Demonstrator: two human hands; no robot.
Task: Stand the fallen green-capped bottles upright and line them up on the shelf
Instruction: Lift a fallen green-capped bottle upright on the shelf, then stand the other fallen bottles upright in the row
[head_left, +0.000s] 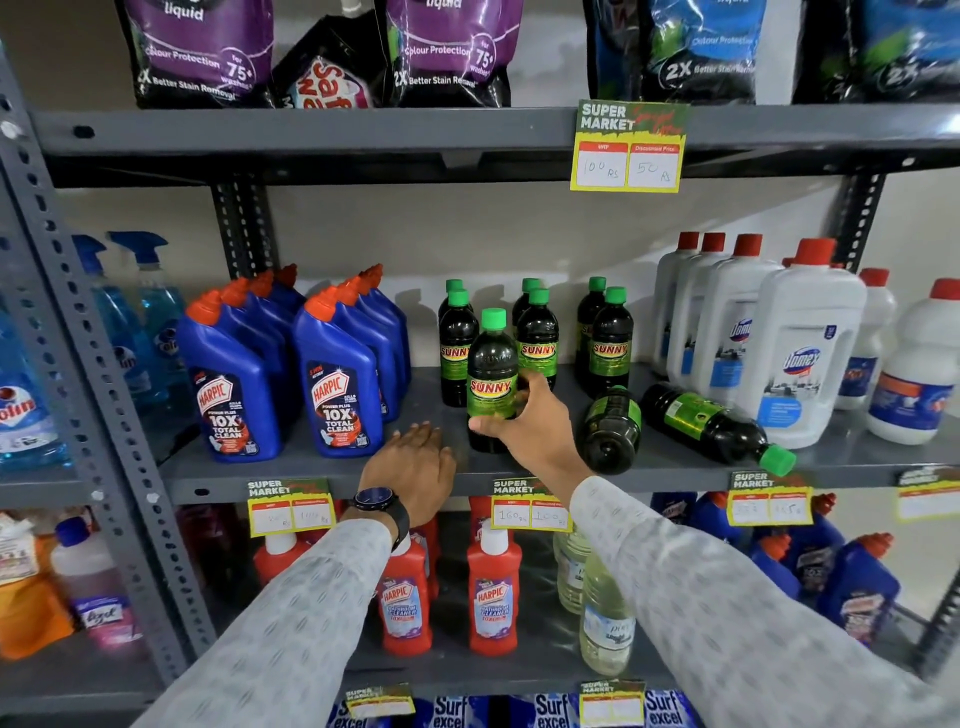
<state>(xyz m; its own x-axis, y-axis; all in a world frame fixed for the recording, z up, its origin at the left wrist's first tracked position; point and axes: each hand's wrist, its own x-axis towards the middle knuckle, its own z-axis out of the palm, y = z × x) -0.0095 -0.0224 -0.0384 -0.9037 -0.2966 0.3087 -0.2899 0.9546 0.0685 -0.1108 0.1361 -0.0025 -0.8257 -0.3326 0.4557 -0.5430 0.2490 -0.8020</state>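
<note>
My right hand grips a dark green-capped Sunny bottle, upright at the front of the grey shelf. Behind it stand several more green-capped bottles in three short rows: one row at left, one in the middle, one at right. Two bottles lie fallen to the right: one with its base toward me, another on its side with its green cap at the shelf's front edge. My left hand rests palm down on the shelf edge, holding nothing.
Blue Harpic bottles stand left of the green-capped ones; white Domex jugs stand right, close to the fallen bottles. Price tags hang off the shelf's front edge. The upper shelf overhangs. Red bottles fill the shelf below.
</note>
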